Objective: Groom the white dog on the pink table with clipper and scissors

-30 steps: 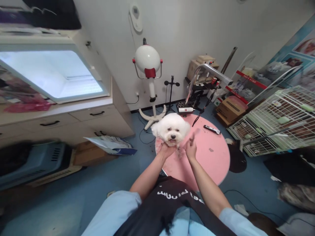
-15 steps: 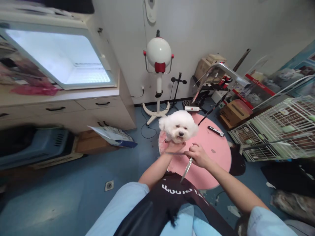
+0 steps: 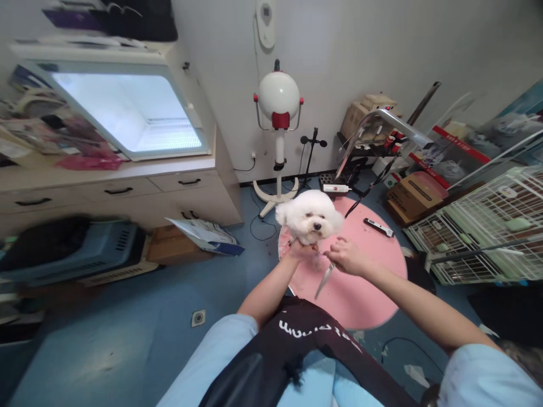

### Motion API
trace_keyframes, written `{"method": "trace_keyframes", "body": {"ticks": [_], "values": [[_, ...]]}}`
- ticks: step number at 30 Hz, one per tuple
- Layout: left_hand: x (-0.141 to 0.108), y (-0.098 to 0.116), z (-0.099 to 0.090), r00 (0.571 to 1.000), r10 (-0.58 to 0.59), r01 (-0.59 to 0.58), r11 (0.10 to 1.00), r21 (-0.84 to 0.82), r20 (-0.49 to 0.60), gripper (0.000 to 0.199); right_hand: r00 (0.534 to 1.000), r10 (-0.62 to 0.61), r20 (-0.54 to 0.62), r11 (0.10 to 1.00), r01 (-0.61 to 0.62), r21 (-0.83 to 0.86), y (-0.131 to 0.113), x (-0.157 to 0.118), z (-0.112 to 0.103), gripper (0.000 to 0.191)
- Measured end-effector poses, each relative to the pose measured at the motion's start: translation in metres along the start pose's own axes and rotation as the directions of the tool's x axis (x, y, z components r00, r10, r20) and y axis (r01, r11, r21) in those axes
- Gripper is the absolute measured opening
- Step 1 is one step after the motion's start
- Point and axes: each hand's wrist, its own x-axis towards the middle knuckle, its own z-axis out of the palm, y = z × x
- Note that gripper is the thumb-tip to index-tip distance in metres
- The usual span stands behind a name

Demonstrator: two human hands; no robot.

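A fluffy white dog (image 3: 314,215) faces me at the near left of a round pink grooming table (image 3: 360,302). My left hand (image 3: 302,250) is at the underside of its head, gripping the fur below the chin. To the right of it, just apart from the dog, my right hand (image 3: 347,257) is closed around a pair of scissors (image 3: 324,281). The metal blades hang down and toward me over the tabletop. Part of the scissors' handles is hidden by my fingers. The dog's body is mostly hidden behind its head.
A black and white clipper (image 3: 379,227) lies on the table's right side. A white bottle (image 3: 335,188) is at its far edge, near a metal grooming arm (image 3: 360,127). Behind stands a white dryer (image 3: 279,96). Wire cages (image 3: 487,226) are right; a cabinet (image 3: 169,198) is left.
My right hand has turned, and the flat metal strip that stuck out from it toward my left arm no longer shows clearly. The scissors have swung up slightly. The whole view has shifted.
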Motion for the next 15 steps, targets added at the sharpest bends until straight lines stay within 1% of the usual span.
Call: {"method": "trace_keyframes", "body": {"ticks": [1, 2, 4, 5, 6, 7, 8, 9, 10, 11, 13, 15], "values": [[-0.002, 0.001, 0.001, 1.000, -0.007, 0.006, 1.000, -0.007, -0.007, 0.032, 1.000, -0.017, 0.012, 1.000, 0.017, 0.005, 0.003, 0.001, -0.001, 0.030], [-0.004, 0.002, 0.002, 1.000, -0.008, 0.008, 1.000, -0.011, -0.013, 0.030, 1.000, -0.007, 0.012, 1.000, 0.007, 0.007, 0.006, 0.002, -0.002, 0.030], [-0.009, 0.005, 0.002, 1.000, -0.011, 0.011, 1.000, -0.004, -0.019, 0.028, 0.998, 0.061, 0.003, 0.998, -0.061, 0.015, 0.013, 0.002, 0.002, 0.029], [-0.011, 0.007, 0.001, 1.000, -0.014, 0.014, 1.000, 0.003, -0.024, 0.028, 0.996, 0.085, 0.017, 0.996, -0.086, 0.033, 0.017, 0.000, 0.007, 0.027], [-0.013, 0.008, 0.001, 1.000, -0.009, 0.009, 1.000, 0.015, -0.025, 0.027, 0.994, 0.096, 0.055, 0.993, -0.100, 0.064, 0.019, -0.004, 0.017, 0.024], [-0.015, 0.010, 0.000, 1.000, 0.002, -0.002, 0.999, 0.036, -0.019, 0.026, 0.988, 0.100, 0.115, 0.988, -0.112, 0.110, 0.021, -0.011, 0.029, 0.020], [-0.016, 0.012, -0.001, 1.000, 0.013, -0.012, 0.998, 0.067, -0.012, 0.023, 0.975, 0.117, 0.191, 0.975, -0.150, 0.165, 0.021, -0.020, 0.044, 0.016], [-0.017, 0.013, -0.001, 1.000, 0.027, -0.027, 0.994, 0.102, -0.003, 0.021, 0.945, 0.176, 0.278, 0.947, -0.239, 0.214, 0.019, -0.031, 0.062, 0.014], [-0.018, 0.014, -0.001, 0.999, 0.044, -0.044, 0.990, 0.134, 0.003, 0.018, 0.893, 0.257, 0.370, 0.901, -0.360, 0.242, 0.016, -0.042, 0.080, 0.014], [-0.019, 0.015, 0.000, 0.998, 0.058, -0.059, 0.986, 0.159, 0.008, 0.016, 0.829, 0.361, 0.426, 0.833, -0.492, 0.252, 0.012, -0.054, 0.097, 0.014], [-0.020, 0.014, 0.003, 0.997, 0.082, -0.082, 0.981, 0.177, 0.007, 0.015, 0.782, 0.454, 0.428, 0.777, -0.582, 0.239, 0.003, -0.073, 0.127, 0.015], [-0.021, 0.012, 0.007, 0.994, 0.105, -0.104, 0.980, 0.170, 0.006, 0.017, 0.761, 0.531, 0.372, 0.735, -0.632, 0.245, -0.005, -0.081, 0.145, 0.017]]}}
